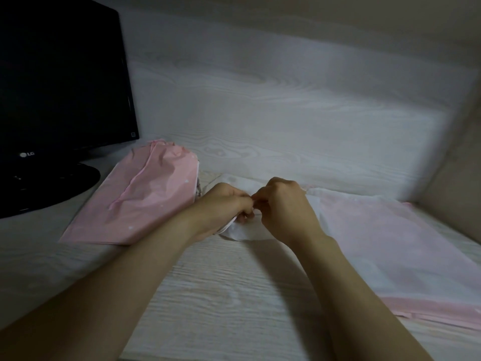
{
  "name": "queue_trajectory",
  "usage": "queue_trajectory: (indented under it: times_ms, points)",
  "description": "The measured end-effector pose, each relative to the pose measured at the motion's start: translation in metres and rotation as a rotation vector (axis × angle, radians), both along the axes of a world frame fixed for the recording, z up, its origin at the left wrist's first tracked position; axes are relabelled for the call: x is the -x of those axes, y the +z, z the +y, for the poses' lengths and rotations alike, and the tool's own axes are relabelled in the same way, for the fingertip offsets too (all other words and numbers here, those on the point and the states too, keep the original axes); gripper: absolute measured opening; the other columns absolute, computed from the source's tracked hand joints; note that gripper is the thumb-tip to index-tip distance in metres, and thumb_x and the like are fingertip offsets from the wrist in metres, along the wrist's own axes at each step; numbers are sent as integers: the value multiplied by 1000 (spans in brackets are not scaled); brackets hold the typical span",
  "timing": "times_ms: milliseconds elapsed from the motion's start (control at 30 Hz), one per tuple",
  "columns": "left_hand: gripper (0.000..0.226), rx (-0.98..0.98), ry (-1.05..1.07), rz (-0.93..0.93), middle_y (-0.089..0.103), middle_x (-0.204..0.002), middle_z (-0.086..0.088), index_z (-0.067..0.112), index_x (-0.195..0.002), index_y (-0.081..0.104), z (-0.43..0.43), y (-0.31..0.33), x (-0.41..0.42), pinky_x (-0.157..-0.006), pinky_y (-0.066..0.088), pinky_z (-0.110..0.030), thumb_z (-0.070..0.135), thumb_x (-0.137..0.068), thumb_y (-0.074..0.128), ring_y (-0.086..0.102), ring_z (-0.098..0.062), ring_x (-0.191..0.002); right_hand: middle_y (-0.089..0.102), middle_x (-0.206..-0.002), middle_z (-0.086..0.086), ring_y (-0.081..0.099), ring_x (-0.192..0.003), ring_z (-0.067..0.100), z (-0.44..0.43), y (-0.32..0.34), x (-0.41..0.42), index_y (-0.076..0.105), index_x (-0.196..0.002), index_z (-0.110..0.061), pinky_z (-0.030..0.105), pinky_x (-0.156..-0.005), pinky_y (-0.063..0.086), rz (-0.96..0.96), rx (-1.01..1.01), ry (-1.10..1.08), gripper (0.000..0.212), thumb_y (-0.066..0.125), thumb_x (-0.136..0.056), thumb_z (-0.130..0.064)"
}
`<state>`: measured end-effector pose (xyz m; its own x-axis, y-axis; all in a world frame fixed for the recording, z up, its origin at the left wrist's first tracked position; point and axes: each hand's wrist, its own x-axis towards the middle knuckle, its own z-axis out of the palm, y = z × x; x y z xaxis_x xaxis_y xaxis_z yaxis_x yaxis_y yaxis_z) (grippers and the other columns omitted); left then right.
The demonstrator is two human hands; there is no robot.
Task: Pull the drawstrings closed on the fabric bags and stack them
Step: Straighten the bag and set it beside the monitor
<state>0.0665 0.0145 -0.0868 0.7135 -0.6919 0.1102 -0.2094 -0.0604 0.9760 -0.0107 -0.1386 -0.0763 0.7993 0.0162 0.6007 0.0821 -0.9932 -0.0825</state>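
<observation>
I see a pale wood-grain surface (221, 295) meeting a matching back panel (260, 100). A black LG monitor (59, 82) stands far left on its round base (52, 188). A beige side wall (463, 165) closes the right. The light is dim and brightest on the back panel.

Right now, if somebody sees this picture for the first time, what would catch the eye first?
At the centre, the left grip and right grip meet, both pinching a small white fabric bag on the pale wooden desk. A gathered pink fabric bag lies at the left, beside a black flat monitor; pale pink flat bags lie at the right.
</observation>
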Motion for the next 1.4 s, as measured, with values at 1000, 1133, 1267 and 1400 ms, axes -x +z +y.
queue_trajectory:
  times_ms: [1000, 1133, 1267, 1400]
  points:
    - [27, 33, 323, -525, 76, -104, 12, 23, -75, 77, 4, -3, -1, -99, 56, -35, 49, -71, 69, 70, -1, -103, 76, -81, 7, 65, -74, 6, -3, 9, 13, 80, -84, -9, 22, -69, 51, 155, -1109, 53, 12, 77, -91, -18]
    - [37, 152, 274, -214, 77, -94, -11, 2, -95, 75, 5, 8, 0, -64, 55, -28, 33, -93, 54, 73, -10, -85, 76, -81, 7, 63, -71, 10, -7, 8, 11, 80, -81, -9, 22, -65, 49, 94, -1086, -5, 14, 78, -91, -20]
    - [38, 410, 198, 93, 78, -104, -19, -10, -92, 73, 10, 18, -4, -99, 55, -32, 26, -88, 60, 75, -22, -109, 77, -74, 1, 65, -66, 8, -12, 5, 8, 80, -77, -16, 24, -63, 50, 46, -1022, -56, 15, 78, -90, -22]
    - [41, 631, 62, 391, 72, -79, -11, 14, -66, 43, 13, 24, -3, -109, 51, -41, 21, -105, 55, 77, -26, -98, 66, -56, -13, 55, -53, 0, -13, 1, 5, 81, -76, -20, 22, -58, 42, 50, -915, -82, 16, 77, -90, -25]
